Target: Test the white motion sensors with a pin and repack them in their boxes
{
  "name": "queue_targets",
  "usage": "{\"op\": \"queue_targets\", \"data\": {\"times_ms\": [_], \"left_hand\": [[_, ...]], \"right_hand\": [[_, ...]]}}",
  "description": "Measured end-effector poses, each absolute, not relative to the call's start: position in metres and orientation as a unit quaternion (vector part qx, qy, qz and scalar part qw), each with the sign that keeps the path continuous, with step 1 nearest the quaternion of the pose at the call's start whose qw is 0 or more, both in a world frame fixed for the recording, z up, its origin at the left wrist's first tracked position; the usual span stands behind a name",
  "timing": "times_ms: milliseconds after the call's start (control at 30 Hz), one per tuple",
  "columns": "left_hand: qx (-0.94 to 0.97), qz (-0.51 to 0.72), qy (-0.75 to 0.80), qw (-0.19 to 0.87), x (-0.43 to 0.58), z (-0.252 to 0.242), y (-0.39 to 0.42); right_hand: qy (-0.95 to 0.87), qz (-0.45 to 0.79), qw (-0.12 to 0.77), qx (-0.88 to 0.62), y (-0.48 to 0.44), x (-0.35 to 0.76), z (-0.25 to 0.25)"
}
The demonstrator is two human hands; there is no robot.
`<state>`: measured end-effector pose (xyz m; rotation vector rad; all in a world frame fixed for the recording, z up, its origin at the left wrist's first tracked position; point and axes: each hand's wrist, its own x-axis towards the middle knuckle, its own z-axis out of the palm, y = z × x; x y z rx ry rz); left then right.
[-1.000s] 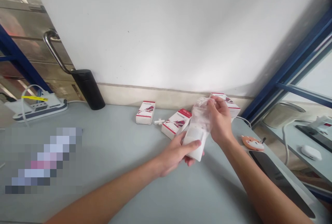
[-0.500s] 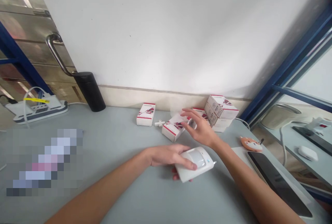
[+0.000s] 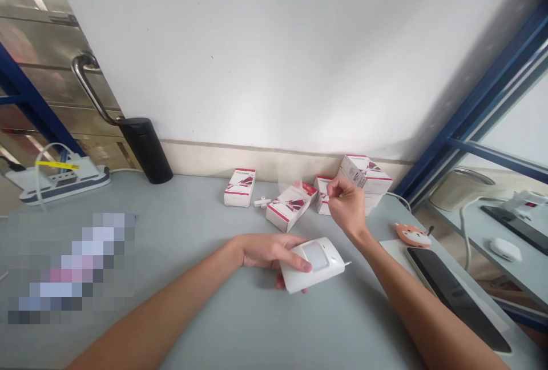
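Observation:
In the head view my left hand (image 3: 269, 256) is wrapped round a white motion sensor (image 3: 314, 264). Its thumb presses on the front beside the pale lens window, with fingertips showing under the lower edge. A short thin antenna (image 3: 348, 263) sticks out at the sensor's right end. Up and to the right, my right hand (image 3: 349, 204) is curled closed in the air; I see nothing in it. It partly covers a red-and-white box (image 3: 322, 194) behind it. An opened box (image 3: 291, 207) lies to its left, with clear plastic (image 3: 290, 175) rising from its far end.
Another small box (image 3: 240, 187) and small white plastic parts (image 3: 262, 202) lie at the back. Stacked boxes (image 3: 374, 176) stand on the right, near an orange animal-shaped item (image 3: 413, 235) and a dark tablet (image 3: 454, 296). A black cylinder (image 3: 148, 150) and power strip (image 3: 64, 184) sit on the left.
My right hand has moved right, away from the opened box, and its spread fingers have curled closed. My left hand has shifted slightly left with the motion sensor.

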<state>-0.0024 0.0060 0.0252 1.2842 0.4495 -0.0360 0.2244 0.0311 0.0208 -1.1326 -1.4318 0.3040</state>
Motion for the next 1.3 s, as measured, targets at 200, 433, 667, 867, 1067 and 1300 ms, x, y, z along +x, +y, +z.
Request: {"op": "queue_targets", "data": {"times_ms": [200, 433, 667, 867, 1067, 1300], "left_hand": [[0.585, -0.013, 0.195, 0.787, -0.004, 0.024, 0.008], [0.577, -0.016, 0.186, 0.795, -0.004, 0.023, 0.009], [0.550, 0.051, 0.178, 0.815, -0.005, 0.026, 0.009], [0.516, 0.306, 0.202, 0.774, 0.000, 0.037, 0.003], [0.568, 0.332, 0.256, 0.708, 0.012, 0.035, -0.007], [0.528, 0.327, 0.192, 0.760, 0.021, 0.025, -0.009]], "right_hand": [[-0.607, 0.166, 0.639, -0.443, 0.027, 0.217, 0.032], [-0.672, 0.204, 0.563, -0.435, 0.037, 0.220, 0.019], [-0.688, 0.225, 0.542, -0.427, 0.039, 0.222, 0.017], [-0.584, 0.404, 0.589, -0.385, 0.025, 0.216, 0.035], [-0.517, 0.587, 0.505, -0.365, 0.016, 0.205, 0.045], [-0.411, 0.641, 0.567, -0.316, 0.015, 0.220, 0.064]]}}
